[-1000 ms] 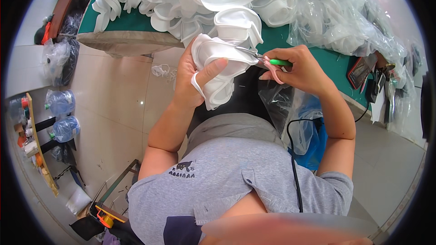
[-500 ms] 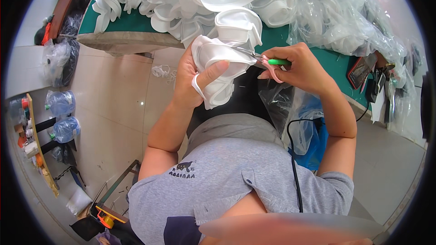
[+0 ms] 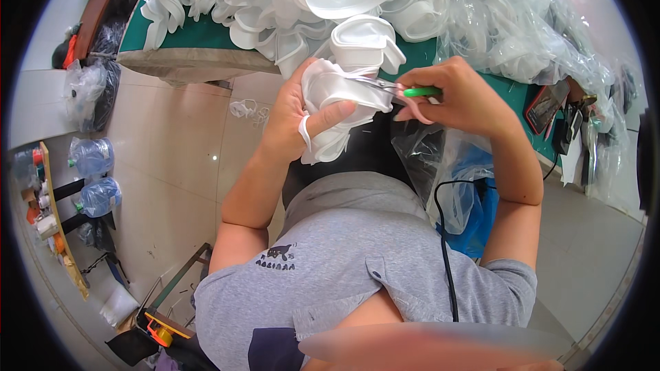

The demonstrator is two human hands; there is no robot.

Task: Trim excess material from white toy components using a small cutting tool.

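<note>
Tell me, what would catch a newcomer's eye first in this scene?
Probably the white moulded piece at the centre, gripped in the left hand while the right hand works green-handled scissors along its edge. Just beyond, a big heap of similar white pieces covers the green table, with clear plastic bags piled to its right. Blue water bottles lie on the floor at far left.

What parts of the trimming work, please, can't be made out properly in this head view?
- Scissors: the blade tips run into the white moulded piece, so the cutting point is hidden.
- Right hand: its fingers cover most of the green handles.
- Left hand: the palm is hidden behind the white piece.
- Bagged parts: blurred by the clear plastic.
</note>
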